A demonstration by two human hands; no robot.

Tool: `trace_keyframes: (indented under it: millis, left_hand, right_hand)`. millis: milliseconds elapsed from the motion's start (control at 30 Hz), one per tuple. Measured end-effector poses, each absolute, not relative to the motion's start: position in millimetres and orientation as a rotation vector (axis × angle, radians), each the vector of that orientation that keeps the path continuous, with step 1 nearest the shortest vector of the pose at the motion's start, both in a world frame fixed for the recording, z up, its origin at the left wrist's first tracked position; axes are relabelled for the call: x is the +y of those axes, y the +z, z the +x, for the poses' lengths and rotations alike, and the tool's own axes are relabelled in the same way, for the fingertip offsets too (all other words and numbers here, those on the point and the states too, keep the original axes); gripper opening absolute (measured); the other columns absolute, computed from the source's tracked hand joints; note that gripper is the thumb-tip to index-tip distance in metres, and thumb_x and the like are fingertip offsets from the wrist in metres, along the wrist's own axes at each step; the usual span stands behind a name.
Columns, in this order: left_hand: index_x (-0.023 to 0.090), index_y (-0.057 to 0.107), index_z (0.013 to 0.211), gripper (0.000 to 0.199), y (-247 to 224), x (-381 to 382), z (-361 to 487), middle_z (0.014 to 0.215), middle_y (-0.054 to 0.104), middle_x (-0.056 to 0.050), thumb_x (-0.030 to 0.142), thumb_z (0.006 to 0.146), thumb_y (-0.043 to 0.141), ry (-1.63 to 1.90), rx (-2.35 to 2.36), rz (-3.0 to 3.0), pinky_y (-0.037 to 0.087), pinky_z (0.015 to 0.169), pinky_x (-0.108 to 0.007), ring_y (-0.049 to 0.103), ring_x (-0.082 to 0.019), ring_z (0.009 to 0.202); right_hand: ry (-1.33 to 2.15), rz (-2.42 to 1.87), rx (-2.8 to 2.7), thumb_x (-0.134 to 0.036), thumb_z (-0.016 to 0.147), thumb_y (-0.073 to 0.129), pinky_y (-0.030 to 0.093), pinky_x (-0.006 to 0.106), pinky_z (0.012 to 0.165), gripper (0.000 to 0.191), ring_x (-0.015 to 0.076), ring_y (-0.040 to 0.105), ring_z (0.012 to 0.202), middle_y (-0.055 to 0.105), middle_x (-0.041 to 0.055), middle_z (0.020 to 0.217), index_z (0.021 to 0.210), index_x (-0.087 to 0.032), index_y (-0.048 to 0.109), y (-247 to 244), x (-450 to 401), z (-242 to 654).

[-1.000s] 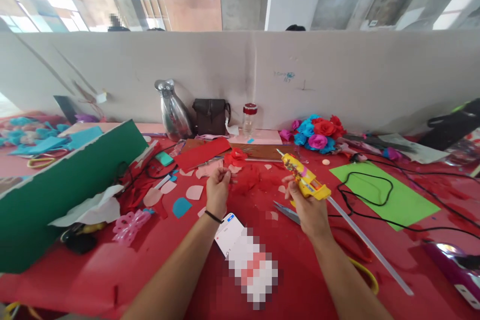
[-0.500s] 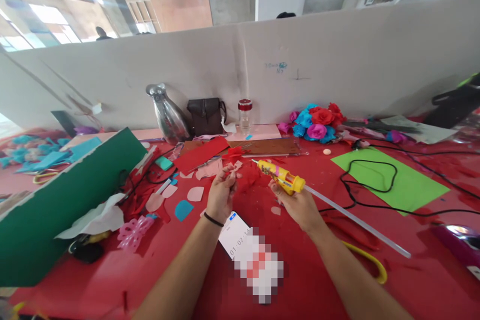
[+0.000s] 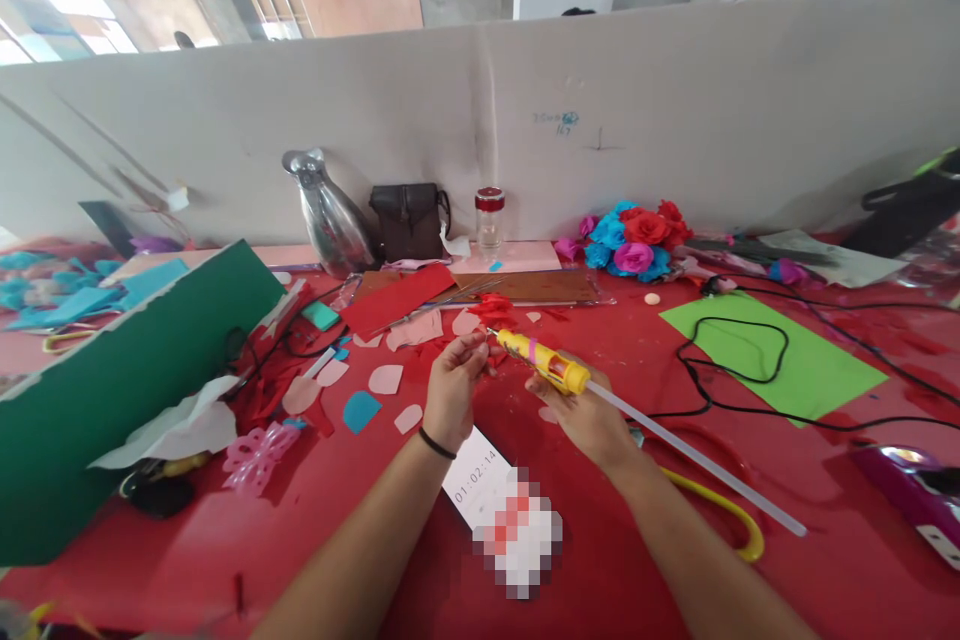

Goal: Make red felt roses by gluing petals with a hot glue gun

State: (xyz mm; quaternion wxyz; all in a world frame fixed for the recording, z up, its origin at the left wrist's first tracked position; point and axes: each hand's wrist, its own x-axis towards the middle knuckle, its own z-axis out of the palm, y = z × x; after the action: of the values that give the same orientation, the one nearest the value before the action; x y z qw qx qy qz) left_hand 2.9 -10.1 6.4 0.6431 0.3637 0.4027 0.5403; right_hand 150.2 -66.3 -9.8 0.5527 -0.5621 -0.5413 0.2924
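My right hand is closed around a yellow hot glue gun, its nozzle pointing left. A long, clear glue stick sticks out of its back end. At the nozzle tip, the fingers of my left hand are pinched together; whatever lies between them is too small to make out. Just behind those fingertips is a pale pink paper piece. A phone showing a timer lies under my left wrist. Cut petals, one of them blue, are scattered to the left.
A green board stands at left beside a pink butterfly-shaped piece. Behind are a metal jug, a dark bag, a jar and paper flowers. A black cord crosses green paper at right.
The glue gun has moved left and its nozzle now meets my left fingertips. My left hand has shifted slightly right. The view has tilted a little downward.
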Motion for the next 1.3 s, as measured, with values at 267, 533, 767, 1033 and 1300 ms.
trace_keyframes:
  millis: [267,533,767,1033,1300]
  left_hand:
    - [0.015,0.061,0.084,0.029,6.9,-10.5,3.2,0.07,0.067,-0.002,0.026,0.061,0.075,1.236,0.928,0.843,0.043,0.056,-0.024,0.052,-0.007,0.05]
    - [0.015,0.061,0.082,0.025,7.0,-11.7,4.8,0.07,0.068,-0.002,0.026,0.064,0.073,1.236,0.936,0.854,0.041,0.055,-0.023,0.052,-0.007,0.05]
    - [0.015,0.062,0.082,0.025,8.1,-12.2,4.8,0.07,0.068,-0.002,0.026,0.063,0.073,1.236,0.941,0.852,0.042,0.056,-0.024,0.053,-0.008,0.05]
    - [0.015,0.062,0.081,0.025,7.3,-11.6,5.0,0.069,0.067,-0.002,0.025,0.061,0.074,1.247,0.934,0.86,0.043,0.056,-0.024,0.055,-0.009,0.053]
    - [0.014,0.063,0.082,0.025,9.3,-12.8,5.1,0.069,0.067,-0.001,0.024,0.062,0.073,1.248,0.926,0.868,0.043,0.054,-0.023,0.054,-0.008,0.052]
  right_hand:
    - [0.646,-1.364,-1.289,-0.054,0.066,0.072,0.055,0.03,0.055,0.035,0.0184,0.061,0.061,0.064,0.0015,0.065,0.072,-0.021,0.064,-11.6,-66.6,151.5]
    - [0.612,-1.374,-1.297,-0.055,0.066,0.071,0.055,0.031,0.056,0.035,0.0208,0.064,0.066,0.067,0.0034,0.07,0.076,-0.022,0.066,-13.4,-65.5,151.7]
    - [0.664,-1.373,-1.261,-0.054,0.065,0.073,0.055,0.029,0.055,0.034,0.0207,0.065,0.068,0.066,0.0035,0.071,0.072,-0.021,0.064,-13.9,-65.6,151.2]
    - [0.648,-1.37,-1.286,-0.054,0.067,0.072,0.054,0.027,0.052,0.035,0.0198,0.065,0.067,0.066,0.0031,0.07,0.073,-0.021,0.064,-15.1,-66.2,151.9]
    - [0.538,-1.476,-1.416,-0.06,0.075,0.062,0.055,0.029,0.056,0.041,0.0207,0.066,0.07,0.067,0.0056,0.074,0.076,-0.019,0.064,-15.8,-65.9,152.9]
